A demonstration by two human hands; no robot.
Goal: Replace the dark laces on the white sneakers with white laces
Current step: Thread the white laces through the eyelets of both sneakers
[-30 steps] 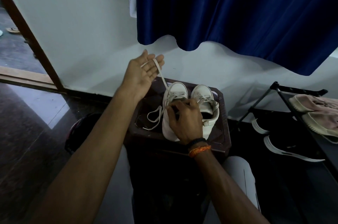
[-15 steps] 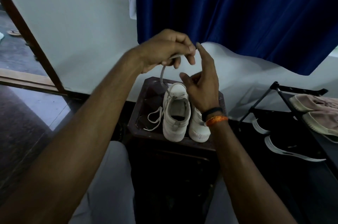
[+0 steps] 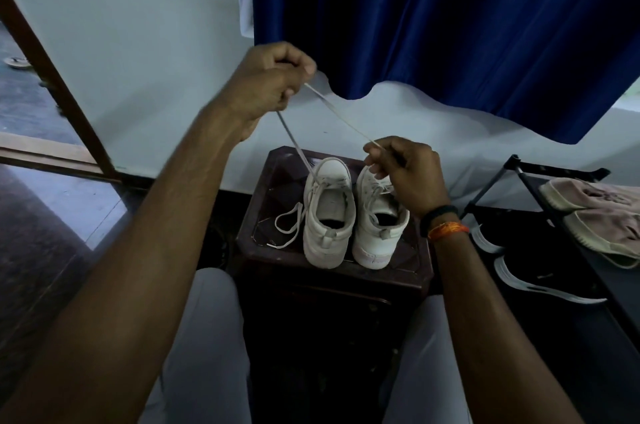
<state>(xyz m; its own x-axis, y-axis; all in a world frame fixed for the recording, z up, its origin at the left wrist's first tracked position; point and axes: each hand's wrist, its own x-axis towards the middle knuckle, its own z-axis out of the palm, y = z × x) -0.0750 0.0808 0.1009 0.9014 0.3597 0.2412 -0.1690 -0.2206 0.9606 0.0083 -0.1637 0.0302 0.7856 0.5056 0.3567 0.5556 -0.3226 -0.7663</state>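
Note:
Two white sneakers stand side by side, heels toward me, on a dark wooden stool [image 3: 263, 202]: the left sneaker [image 3: 329, 216] and the right sneaker [image 3: 379, 226]. A pale lace [image 3: 332, 110] runs up from the left sneaker's eyelets to my left hand [image 3: 268, 84], which grips it in a fist above the stool, then stretches down to my right hand [image 3: 405, 169], which pinches it just above the right sneaker. The lace's other end [image 3: 287, 224] lies looped on the stool left of the shoes.
A blue curtain [image 3: 450, 15] hangs on the wall behind. A black shoe rack [image 3: 519, 171] at the right holds pinkish shoes [image 3: 595, 209] and black sneakers [image 3: 540, 271]. A door frame [image 3: 52, 77] stands at the left. My knees flank the stool.
My left hand pulled the lace up from the shoe. My right hand left the sneaker, rose to meet the left, then dropped to the right with a pinch of the lace, stretching it taut.

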